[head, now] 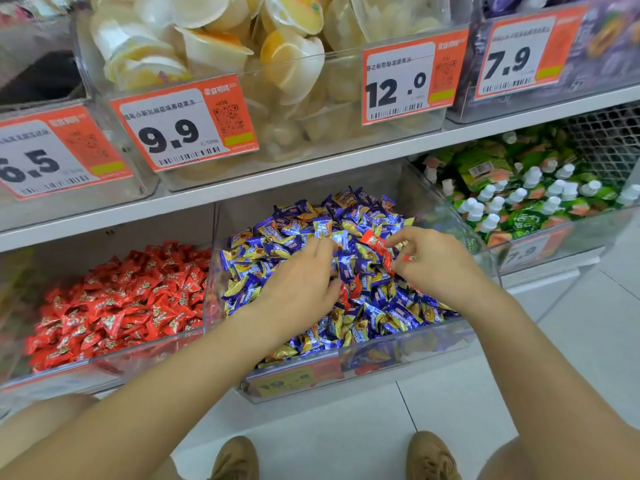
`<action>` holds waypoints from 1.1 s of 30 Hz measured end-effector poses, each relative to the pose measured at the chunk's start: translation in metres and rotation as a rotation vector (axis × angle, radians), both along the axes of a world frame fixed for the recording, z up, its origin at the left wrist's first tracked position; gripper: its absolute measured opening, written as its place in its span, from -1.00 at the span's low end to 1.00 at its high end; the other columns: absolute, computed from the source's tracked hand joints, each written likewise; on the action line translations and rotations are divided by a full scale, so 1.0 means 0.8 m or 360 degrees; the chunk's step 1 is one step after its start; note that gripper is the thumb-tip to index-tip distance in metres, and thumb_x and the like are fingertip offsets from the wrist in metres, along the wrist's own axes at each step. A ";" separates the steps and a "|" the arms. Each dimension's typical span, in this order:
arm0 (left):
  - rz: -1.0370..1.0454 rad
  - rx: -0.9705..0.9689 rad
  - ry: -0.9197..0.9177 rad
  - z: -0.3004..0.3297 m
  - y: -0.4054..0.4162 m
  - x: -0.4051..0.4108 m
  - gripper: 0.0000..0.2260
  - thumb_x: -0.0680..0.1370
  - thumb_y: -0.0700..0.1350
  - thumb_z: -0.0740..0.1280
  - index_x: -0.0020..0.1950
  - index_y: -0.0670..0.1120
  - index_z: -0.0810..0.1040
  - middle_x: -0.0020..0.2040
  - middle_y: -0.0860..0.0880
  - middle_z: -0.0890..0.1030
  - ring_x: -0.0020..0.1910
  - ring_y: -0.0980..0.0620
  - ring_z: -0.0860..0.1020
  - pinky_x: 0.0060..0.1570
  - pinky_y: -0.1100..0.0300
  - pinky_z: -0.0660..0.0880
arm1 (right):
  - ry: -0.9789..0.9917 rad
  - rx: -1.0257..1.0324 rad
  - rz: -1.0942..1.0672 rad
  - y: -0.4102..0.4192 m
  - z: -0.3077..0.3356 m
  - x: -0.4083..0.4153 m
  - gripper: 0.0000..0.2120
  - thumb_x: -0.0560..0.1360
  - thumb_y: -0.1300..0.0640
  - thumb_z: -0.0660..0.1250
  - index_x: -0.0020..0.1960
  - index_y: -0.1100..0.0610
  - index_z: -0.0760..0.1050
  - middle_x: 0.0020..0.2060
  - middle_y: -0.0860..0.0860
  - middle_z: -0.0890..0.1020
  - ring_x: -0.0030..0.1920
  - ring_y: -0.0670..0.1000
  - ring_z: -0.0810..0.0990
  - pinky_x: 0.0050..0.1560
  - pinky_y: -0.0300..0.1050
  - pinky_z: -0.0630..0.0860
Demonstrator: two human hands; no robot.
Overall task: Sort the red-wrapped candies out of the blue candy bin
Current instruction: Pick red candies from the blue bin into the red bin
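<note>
A clear bin (415,344) on the lower shelf is heaped with blue-and-yellow wrapped candies (346,216). My left hand (301,282) lies in the pile with its fingers digging among the blue wrappers; a red wrapper (344,294) peeks out by its thumb. My right hand (433,261) holds red-wrapped candies: one (375,242) sticks out at its fingertips and another (410,258) shows in its palm. To the left stands a second clear bin full of red-wrapped candies (117,303).
The shelf above carries bins of jelly cups (221,46) with orange price tags (187,126). Green drink pouches with white caps (519,195) fill the bin at right. White floor tiles and my two tan shoes (433,459) lie below.
</note>
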State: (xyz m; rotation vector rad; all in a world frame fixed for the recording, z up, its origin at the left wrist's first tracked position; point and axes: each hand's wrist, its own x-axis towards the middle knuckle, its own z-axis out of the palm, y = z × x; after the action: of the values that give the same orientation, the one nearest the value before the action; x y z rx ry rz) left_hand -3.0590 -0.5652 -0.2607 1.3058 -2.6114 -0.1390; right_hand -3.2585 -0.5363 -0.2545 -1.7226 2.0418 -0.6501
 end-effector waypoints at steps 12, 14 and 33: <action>-0.0050 0.0214 -0.0383 -0.018 0.002 -0.026 -0.67 0.59 0.12 0.20 0.28 -0.03 0.42 0.07 -0.08 0.44 0.09 -0.11 0.43 -0.02 0.07 0.42 | 0.0284 0.0012 -0.0112 -0.011 -0.015 0.007 -0.78 0.46 0.03 0.33 -0.05 0.19 0.52 -0.34 0.03 0.53 -0.22 0.12 0.51 -0.35 -0.11 0.34; -0.0090 0.0344 -0.0269 -0.013 0.003 -0.020 -0.81 0.58 0.01 0.21 0.09 -0.06 0.46 -0.05 -0.03 0.43 -0.04 -0.07 0.43 -0.15 0.12 0.36 | 0.0239 -0.0065 -0.0178 -0.012 -0.009 0.004 -0.75 0.45 0.01 0.32 -0.05 0.20 0.48 -0.34 0.04 0.49 -0.24 0.12 0.48 -0.38 -0.11 0.28; -0.0040 0.0110 -0.0393 -0.008 0.002 -0.005 -0.77 0.59 0.03 0.22 0.20 0.05 0.54 0.02 0.05 0.59 -0.01 -0.02 0.56 -0.25 0.16 0.43 | 0.0459 -0.0094 0.0045 -0.025 -0.001 0.023 -0.73 0.46 -0.10 0.35 0.00 0.08 0.46 -0.10 0.07 0.59 -0.01 0.15 0.54 -0.21 -0.11 0.32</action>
State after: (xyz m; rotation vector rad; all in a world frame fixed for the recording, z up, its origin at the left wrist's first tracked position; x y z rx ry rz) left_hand -3.0632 -0.5637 -0.2672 1.3934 -2.8526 -0.0771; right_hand -3.2404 -0.5561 -0.2554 -1.9733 2.2011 -0.4795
